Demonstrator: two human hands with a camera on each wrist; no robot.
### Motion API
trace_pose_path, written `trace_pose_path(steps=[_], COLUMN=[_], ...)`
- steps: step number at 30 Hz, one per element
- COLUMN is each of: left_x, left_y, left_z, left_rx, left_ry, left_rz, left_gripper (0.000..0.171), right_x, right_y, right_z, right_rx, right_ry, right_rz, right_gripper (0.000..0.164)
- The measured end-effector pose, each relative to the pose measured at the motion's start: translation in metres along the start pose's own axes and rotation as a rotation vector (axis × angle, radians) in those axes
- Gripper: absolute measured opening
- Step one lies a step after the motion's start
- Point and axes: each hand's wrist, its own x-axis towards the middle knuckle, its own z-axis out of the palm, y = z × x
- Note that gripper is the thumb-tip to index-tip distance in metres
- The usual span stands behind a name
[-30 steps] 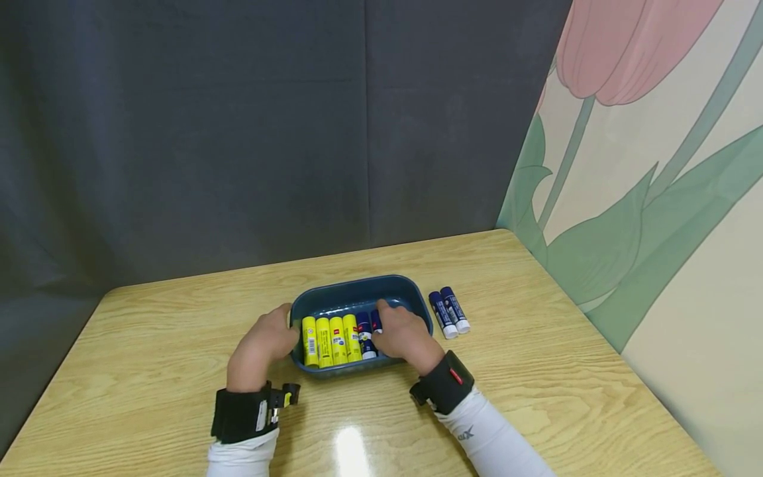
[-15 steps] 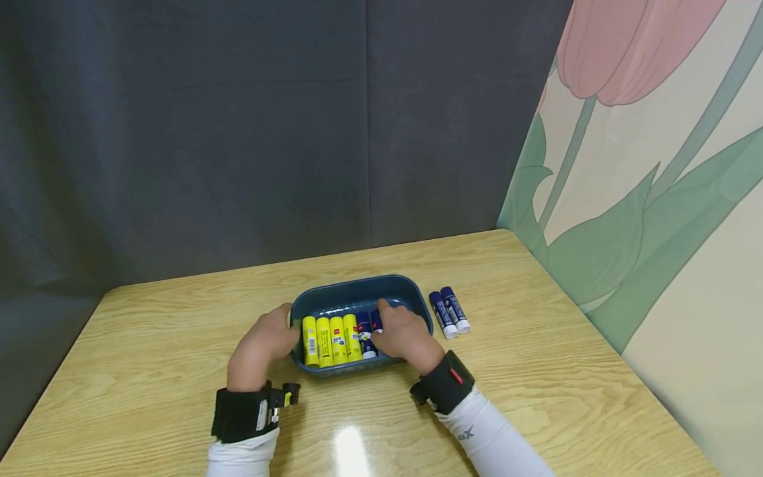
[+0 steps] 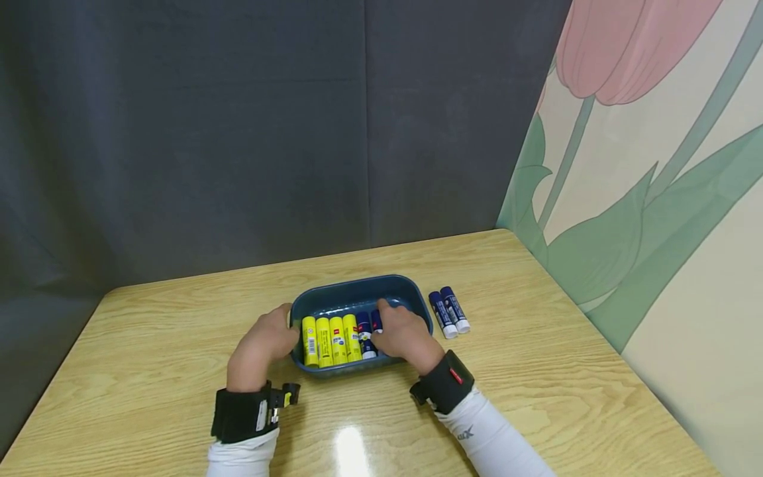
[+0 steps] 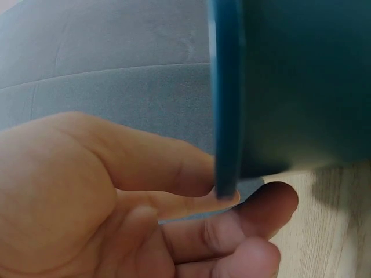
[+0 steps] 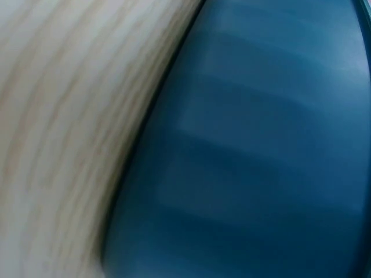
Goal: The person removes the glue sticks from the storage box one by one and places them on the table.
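- We see no change, so two glue sticks [image 3: 443, 315] stay outside.
- Our left hand [image 3: 266, 339] pinches the tray [image 3: 348, 293].
- Whether our right hand [image 3: 409, 332] grips the blue stick [image 3: 376, 320], we cannot tell.

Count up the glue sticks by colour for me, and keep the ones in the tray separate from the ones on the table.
Yellow glue sticks in the tray: 4
Blue glue sticks in the tray: 2, one partly hidden by the right hand
Blue glue sticks on the table: 2
Total: 8 visible; the hand might hide more
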Motion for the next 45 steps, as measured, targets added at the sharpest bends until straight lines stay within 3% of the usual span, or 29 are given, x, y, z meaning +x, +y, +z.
trace_pose_path(steps=[45], left_x=[0.0006], left_y=[-0.0007], left_z=[0.0008], left_rx=[0.025], left_ry=[0.015], left_rz=[0.02], left_gripper=[0.062], right_x=[0.0003], right_y=[0.0013], right_z=[-0.0019], right_rx=[0.006], right_ry=[0.026], right_rz=[-0.07], right_gripper=[0.059])
